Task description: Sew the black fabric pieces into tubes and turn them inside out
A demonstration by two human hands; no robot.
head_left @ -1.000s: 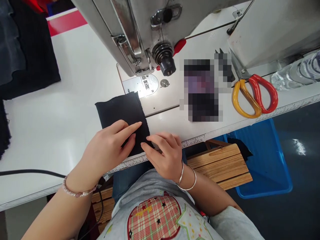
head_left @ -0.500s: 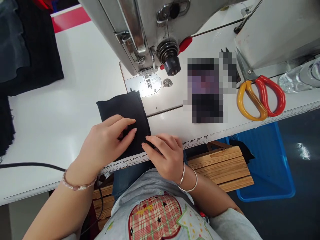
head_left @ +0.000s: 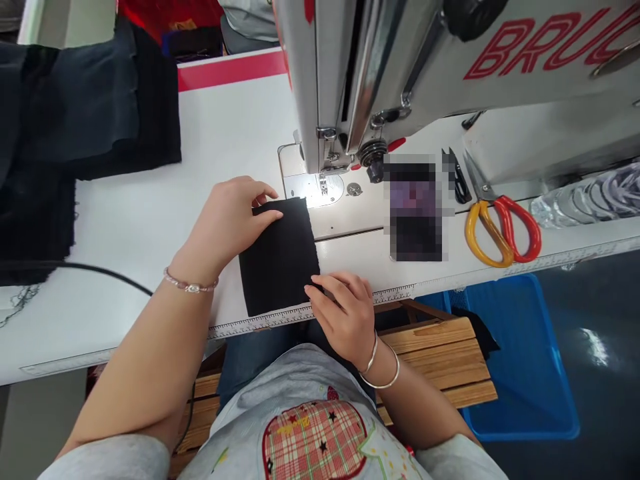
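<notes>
From here, the black cloth lies near the frame's centre, longer top to bottom, just below the needle plate. The left hand, nearer that plate, touches its upper edge; the right hand, its lower right. Whether either's bent fingers pinch, I can't tell.

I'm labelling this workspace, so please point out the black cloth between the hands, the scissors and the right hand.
Black cloth (head_left: 280, 260): head view, middle of its upper face.
Scissors (head_left: 485, 190): head view, pivot between blades and handles.
Right hand (head_left: 346, 309): head view, back of the hand.
</notes>
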